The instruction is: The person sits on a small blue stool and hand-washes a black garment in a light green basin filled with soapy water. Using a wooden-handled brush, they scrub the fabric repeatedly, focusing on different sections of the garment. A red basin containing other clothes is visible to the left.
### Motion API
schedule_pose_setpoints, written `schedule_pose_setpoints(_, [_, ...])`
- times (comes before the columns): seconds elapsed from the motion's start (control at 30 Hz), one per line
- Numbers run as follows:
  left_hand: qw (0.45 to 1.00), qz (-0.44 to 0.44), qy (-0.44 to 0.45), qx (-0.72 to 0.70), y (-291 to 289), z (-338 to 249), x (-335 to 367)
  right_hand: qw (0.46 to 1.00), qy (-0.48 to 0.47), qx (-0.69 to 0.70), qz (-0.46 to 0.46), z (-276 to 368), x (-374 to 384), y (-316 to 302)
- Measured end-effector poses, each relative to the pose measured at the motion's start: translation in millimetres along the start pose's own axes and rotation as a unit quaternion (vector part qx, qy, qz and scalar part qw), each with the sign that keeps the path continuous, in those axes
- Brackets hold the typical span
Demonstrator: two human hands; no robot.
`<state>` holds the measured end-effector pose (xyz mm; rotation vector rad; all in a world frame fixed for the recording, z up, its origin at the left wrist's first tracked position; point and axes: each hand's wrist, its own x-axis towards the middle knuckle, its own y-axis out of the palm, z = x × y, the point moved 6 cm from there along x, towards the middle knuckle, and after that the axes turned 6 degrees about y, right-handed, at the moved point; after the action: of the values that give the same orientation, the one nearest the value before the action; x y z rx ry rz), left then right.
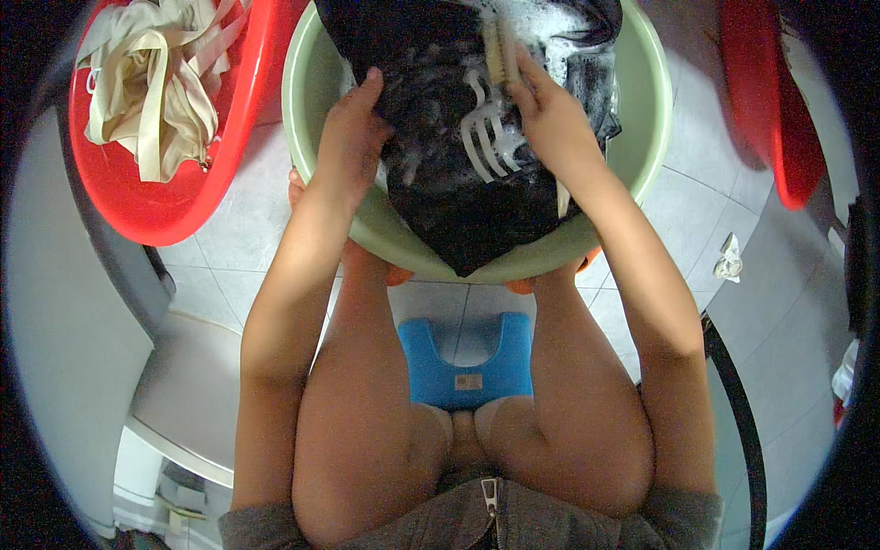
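Observation:
A wet black garment [431, 197] with a white print is spread over a pale green basin [658, 110], its lower corner hanging down inside the near wall. White suds [587, 27] cover its upper right part. My right hand [559, 124] is closed round a scrub brush [498, 55]; the bristles face left against the cloth, and the handle's end shows below my palm. At the garment's left edge, my left hand [353, 137] has its fingers curled on the fabric, with the thumb pointing up.
On the left, a red basin [156, 220] holds cream cloth with straps [151, 110]. Another red basin [797, 156] stands at the far right. Between my legs sits a blue plastic stool [467, 376]. A crumpled white scrap [729, 258] lies on the grey tiled floor [692, 220].

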<state>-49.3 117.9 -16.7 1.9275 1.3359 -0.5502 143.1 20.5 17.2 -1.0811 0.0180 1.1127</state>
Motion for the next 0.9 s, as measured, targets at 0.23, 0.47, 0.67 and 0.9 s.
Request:
schedule_pose_setpoints(0.23, [0.99, 0.023, -0.056, -0.128, 31, 12, -11, 0.989, -0.017, 0.022, 0.145, 45, -81, 18])
schedule_pose_setpoints(0.47, [0.995, -0.012, -0.026, -0.1, 16, 37, -6, 0.993, -0.105, 0.038, 0.037, 54, -23, 46])
schedule_pose_setpoints(0.67, [0.991, -0.028, -0.058, -0.115, 12, 26, -7, 0.986, -0.042, 0.058, 0.153, 27, -82, 41])
schedule_pose_setpoints(0.9, [0.974, 0.162, -0.064, -0.144, -9, 50, -2, 0.99, -0.1, 0.057, 0.077, 61, -31, 46])
